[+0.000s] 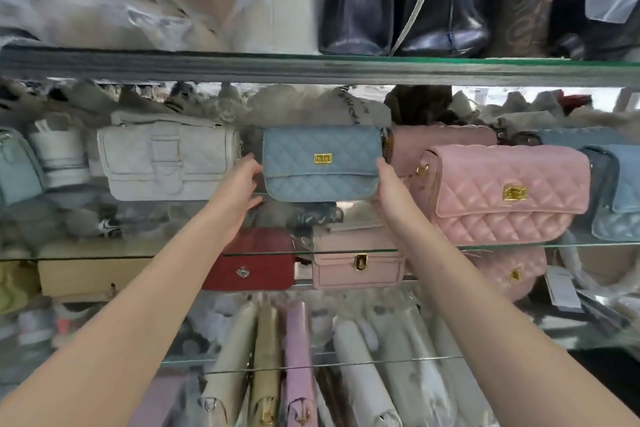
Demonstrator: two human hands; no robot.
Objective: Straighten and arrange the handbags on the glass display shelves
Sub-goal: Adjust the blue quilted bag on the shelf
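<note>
Squaring a blue handbag [320, 163] on the glass shelf [519, 245].
Left hand [239, 180] and right hand [389, 185] clasp its short ends; long side faces front.

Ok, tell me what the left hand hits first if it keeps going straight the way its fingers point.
The left hand points up and right at the blue quilted handbag; its fingertips are already at the bag's left edge, so the bag comes first. Whether they touch it is unclear, and so is depth.
</note>
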